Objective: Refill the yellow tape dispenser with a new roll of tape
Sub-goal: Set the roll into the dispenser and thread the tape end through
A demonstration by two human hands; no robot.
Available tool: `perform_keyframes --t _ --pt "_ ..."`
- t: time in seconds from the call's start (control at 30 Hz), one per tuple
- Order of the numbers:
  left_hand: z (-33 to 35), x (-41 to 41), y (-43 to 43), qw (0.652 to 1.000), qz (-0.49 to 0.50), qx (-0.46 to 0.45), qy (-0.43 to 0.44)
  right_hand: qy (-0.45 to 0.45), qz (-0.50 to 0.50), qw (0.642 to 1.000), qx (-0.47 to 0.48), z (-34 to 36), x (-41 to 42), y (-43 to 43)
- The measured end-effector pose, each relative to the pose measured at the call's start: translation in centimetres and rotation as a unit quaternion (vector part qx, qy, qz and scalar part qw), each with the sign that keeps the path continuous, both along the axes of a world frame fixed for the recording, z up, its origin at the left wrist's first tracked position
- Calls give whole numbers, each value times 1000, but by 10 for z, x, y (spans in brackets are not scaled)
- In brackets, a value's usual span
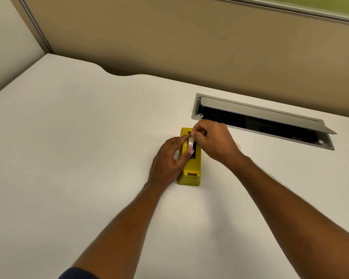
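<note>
A pale translucent roll of tape (191,144), seated in the yellow plastic tape dispenser (190,170), is steadied by the left hand (169,161); its loose end is pinched by the right hand (211,140) fingers (195,131).

Two bare forearms enter from the bottom of the frame and run up toward its middle, each ending in a bare hand: the left hand (167,160) and the right hand (213,140). Fine hair shows along both forearms. At the bottom edge, left of centre, a dark navy sleeve (77,274) covers the left upper arm.
</note>
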State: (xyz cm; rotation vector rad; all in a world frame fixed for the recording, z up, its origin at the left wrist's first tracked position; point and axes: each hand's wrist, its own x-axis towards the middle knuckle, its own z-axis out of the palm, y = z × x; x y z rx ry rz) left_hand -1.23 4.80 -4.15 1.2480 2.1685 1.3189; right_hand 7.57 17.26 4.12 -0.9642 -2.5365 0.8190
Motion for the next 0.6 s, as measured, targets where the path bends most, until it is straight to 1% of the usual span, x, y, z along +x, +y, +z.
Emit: perform_keyframes --t 0.13,0.23,0.47,0.6 --pt "0 0 0 1000 3 -4 1 -8 9 1000 -15 0 0 1" --pt "1 0 -1 1000 2 2 1 3 6 1000 -14 1 1 0" --pt "1 0 0 1000 -1 1 2 -12 -2 1000 20 -2 0 -4" --pt "1 0 0 1000 -2 1 2 18 -17 1000 10 -3 1 -5"
